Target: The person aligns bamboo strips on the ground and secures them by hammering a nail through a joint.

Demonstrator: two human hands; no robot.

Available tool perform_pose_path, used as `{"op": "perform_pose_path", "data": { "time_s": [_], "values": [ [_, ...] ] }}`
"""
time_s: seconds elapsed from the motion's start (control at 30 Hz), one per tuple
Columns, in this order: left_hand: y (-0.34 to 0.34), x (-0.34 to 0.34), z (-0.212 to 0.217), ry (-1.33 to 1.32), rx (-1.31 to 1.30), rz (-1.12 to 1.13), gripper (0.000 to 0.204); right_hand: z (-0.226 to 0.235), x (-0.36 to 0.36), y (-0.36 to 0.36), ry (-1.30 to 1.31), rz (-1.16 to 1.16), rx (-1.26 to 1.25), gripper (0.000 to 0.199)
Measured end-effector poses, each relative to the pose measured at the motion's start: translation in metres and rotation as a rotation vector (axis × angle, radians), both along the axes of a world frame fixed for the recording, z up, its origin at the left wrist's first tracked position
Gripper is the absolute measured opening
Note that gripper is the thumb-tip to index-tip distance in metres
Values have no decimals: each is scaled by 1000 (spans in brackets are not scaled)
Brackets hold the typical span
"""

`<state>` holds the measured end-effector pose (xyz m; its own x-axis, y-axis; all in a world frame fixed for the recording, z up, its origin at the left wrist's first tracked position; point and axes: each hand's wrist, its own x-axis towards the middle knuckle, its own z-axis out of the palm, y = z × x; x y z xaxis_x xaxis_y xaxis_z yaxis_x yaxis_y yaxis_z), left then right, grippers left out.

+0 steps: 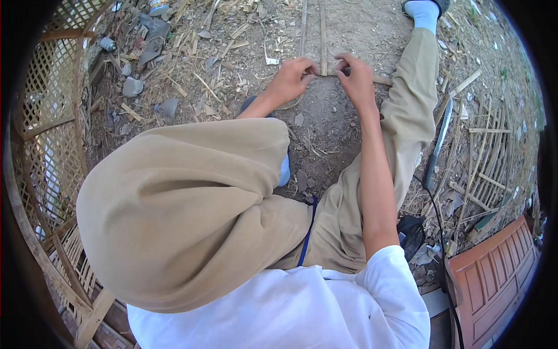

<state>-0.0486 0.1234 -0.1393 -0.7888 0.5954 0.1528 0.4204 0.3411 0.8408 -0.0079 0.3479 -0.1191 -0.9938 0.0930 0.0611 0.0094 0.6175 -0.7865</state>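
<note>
Between my outstretched legs, my left hand (294,75) and my right hand (356,80) hover close together near the ground, on either side of a thin upright wooden strip (323,36). Thumb and fingers of each hand are drawn together. Anything pinched in them is too small to make out. The strip's near end meets a crosswise strip (381,80), which runs right toward my shin. A second long strip (303,26) lies parallel on the left, partly hidden at its lower end by my left hand.
Right of my leg lie a long blade (443,134) with a dark handle, a slatted lattice (488,151), a black bag (411,234) and a black cable (440,224). A reddish-brown panel (494,279) stands lower right. Woven latticework (52,87) borders the left. Stones and wood scraps litter the dirt.
</note>
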Motion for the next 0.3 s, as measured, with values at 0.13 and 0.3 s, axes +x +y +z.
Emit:
{"op": "perform_pose_path", "data": {
  "time_s": [0.13, 0.3],
  "values": [
    [22, -9, -15, 4, 55, 116, 23, -15, -11, -9, 55, 50, 280, 35],
    [23, -16, -40, -79, 85, 184, 22, -21, -11, -24, -15, 42, 423, 33]
  ]
}}
